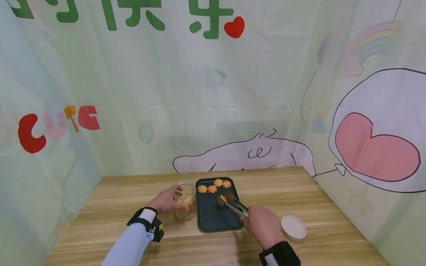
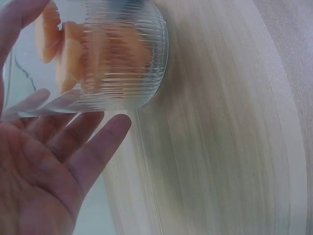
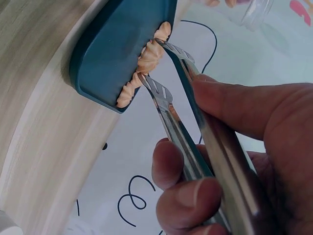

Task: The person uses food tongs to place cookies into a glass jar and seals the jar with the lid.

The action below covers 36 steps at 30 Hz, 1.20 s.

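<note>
My left hand (image 1: 168, 201) holds a glass jar (image 1: 185, 215) upright on the table, its thumb and fingers around the sides. Several orange-brown cookies (image 2: 115, 56) lie in the jar's ribbed lower part, seen in the left wrist view. The right hand (image 1: 264, 225) grips metal tongs (image 1: 237, 210) over a dark blue-green tray (image 1: 216, 220). Between the tongs' slotted tips is one swirled cookie (image 3: 150, 58), close over the tray. Along the tray's far end sits a group of several more cookies (image 1: 212, 189).
A round white lid (image 1: 293, 228) lies on the wooden table (image 1: 133, 184), right of my right hand. Behind and beside the table hangs a printed cloth (image 1: 199, 92) with letters, hearts and cartoon outlines.
</note>
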Each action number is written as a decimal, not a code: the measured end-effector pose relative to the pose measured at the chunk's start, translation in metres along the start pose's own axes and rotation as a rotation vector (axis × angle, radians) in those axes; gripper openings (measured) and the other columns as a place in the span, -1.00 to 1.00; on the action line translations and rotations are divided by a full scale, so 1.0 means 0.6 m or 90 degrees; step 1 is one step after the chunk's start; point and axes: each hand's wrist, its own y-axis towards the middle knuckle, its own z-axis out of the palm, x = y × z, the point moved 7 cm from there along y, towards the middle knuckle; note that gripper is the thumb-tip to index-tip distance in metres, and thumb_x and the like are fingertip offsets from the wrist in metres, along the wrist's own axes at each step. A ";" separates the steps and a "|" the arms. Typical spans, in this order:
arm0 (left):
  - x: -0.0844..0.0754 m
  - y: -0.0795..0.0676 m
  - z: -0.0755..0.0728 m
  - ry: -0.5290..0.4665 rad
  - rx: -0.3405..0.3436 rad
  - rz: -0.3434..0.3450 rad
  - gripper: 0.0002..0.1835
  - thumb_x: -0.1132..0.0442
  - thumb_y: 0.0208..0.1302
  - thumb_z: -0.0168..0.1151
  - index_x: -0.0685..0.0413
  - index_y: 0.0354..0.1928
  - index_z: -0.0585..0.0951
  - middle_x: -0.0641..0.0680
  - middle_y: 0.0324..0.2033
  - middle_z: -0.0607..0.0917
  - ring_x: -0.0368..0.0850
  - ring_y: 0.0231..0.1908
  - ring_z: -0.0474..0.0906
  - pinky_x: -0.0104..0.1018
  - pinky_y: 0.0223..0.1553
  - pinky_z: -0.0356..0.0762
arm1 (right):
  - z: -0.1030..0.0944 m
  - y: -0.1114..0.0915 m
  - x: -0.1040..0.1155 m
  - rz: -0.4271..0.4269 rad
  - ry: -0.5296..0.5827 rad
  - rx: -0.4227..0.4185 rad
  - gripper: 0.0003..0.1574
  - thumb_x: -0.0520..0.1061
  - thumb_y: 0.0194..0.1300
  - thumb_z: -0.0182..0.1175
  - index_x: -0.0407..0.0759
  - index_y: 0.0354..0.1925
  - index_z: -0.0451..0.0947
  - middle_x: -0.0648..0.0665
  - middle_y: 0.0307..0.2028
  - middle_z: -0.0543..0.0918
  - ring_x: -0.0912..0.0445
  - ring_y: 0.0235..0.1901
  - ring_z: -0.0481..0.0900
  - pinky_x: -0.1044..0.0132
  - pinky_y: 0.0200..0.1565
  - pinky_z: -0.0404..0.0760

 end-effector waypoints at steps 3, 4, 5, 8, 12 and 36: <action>0.001 0.000 0.000 0.000 -0.003 -0.002 -0.19 0.14 -0.06 0.61 0.23 0.23 0.42 0.22 0.12 0.58 0.18 0.13 0.49 0.07 0.15 0.42 | -0.004 0.000 0.001 -0.002 0.006 -0.009 -0.51 0.07 0.13 0.44 -0.08 -0.66 0.40 0.00 -0.74 0.34 0.10 -0.73 0.31 0.19 -0.68 0.28; 0.001 -0.001 0.000 0.002 -0.004 -0.002 -0.19 0.14 -0.06 0.61 0.23 0.23 0.42 0.22 0.12 0.58 0.17 0.13 0.49 0.08 0.14 0.42 | -0.005 0.000 0.002 -0.003 0.006 -0.012 -0.50 0.07 0.13 0.44 -0.08 -0.66 0.39 0.00 -0.74 0.34 0.10 -0.73 0.31 0.18 -0.68 0.27; 0.001 0.000 0.000 0.004 -0.004 -0.001 -0.19 0.14 -0.06 0.61 0.23 0.22 0.42 0.22 0.11 0.58 0.17 0.13 0.49 0.08 0.14 0.42 | -0.006 0.000 0.003 -0.004 0.007 -0.014 -0.51 0.07 0.13 0.44 -0.08 -0.66 0.39 0.00 -0.74 0.33 0.09 -0.73 0.31 0.18 -0.68 0.28; 0.001 0.000 0.000 0.005 -0.004 -0.002 -0.19 0.13 -0.06 0.62 0.22 0.22 0.42 0.21 0.11 0.58 0.17 0.12 0.49 0.07 0.14 0.42 | -0.010 0.001 0.004 -0.008 0.007 -0.020 -0.52 0.07 0.13 0.44 -0.09 -0.65 0.41 0.00 -0.73 0.34 0.09 -0.73 0.31 0.17 -0.68 0.29; 0.002 0.001 0.000 0.006 -0.005 -0.002 -0.18 0.13 -0.07 0.62 0.22 0.22 0.42 0.21 0.11 0.58 0.17 0.13 0.49 0.08 0.14 0.42 | -0.016 0.002 0.007 -0.010 0.009 -0.025 -0.56 0.07 0.14 0.43 -0.10 -0.60 0.45 -0.01 -0.73 0.34 0.09 -0.72 0.31 0.16 -0.66 0.30; 0.003 0.001 0.000 0.001 -0.002 -0.005 -0.17 0.12 -0.06 0.62 0.24 0.23 0.42 0.21 0.11 0.58 0.16 0.12 0.49 0.09 0.15 0.41 | -0.071 0.011 0.042 -0.045 0.015 -0.074 -0.69 0.06 0.18 0.42 -0.11 -0.43 0.58 0.01 -0.66 0.44 0.14 -0.67 0.39 0.19 -0.63 0.35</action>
